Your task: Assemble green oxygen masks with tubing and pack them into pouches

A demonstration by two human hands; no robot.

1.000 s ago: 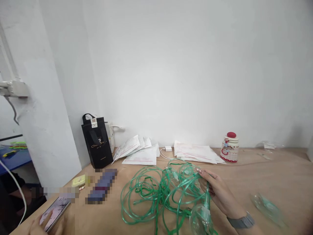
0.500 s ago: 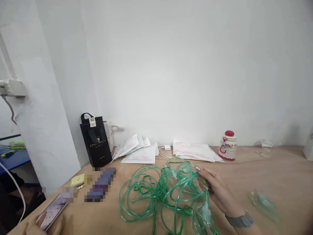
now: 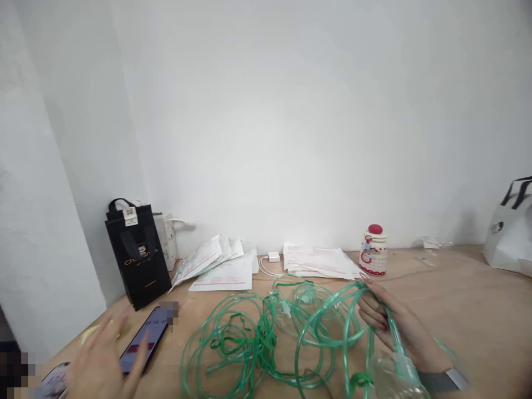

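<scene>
My right hand (image 3: 393, 316) is closed around green oxygen mask tubing (image 3: 353, 299), lifting some loops off the table. From it hangs a clear mask (image 3: 394, 377), partly cut off by the bottom edge. Left of it lies a tangle of green tubing (image 3: 224, 354) with green straps and more clear masks (image 3: 307, 299). My left hand (image 3: 100, 354), smeared by motion, is over the left side with its fingers spread. One finger overlaps a phone (image 3: 152, 332) showing a timer and a red button. Part of a second phone (image 3: 54, 381) shows at the lower left.
Behind the tubing lie white printed packets (image 3: 224, 277) and another packet pile (image 3: 320, 260), with a white charger (image 3: 274, 257) between them. A black gift bag (image 3: 139, 260) stands left, a red-lidded bottle (image 3: 373, 252) and white bag (image 3: 509, 233) right.
The view has swung right. My right hand has raised the tubing and mask. At the left, the hand has left the second phone and is now over the timer phone.
</scene>
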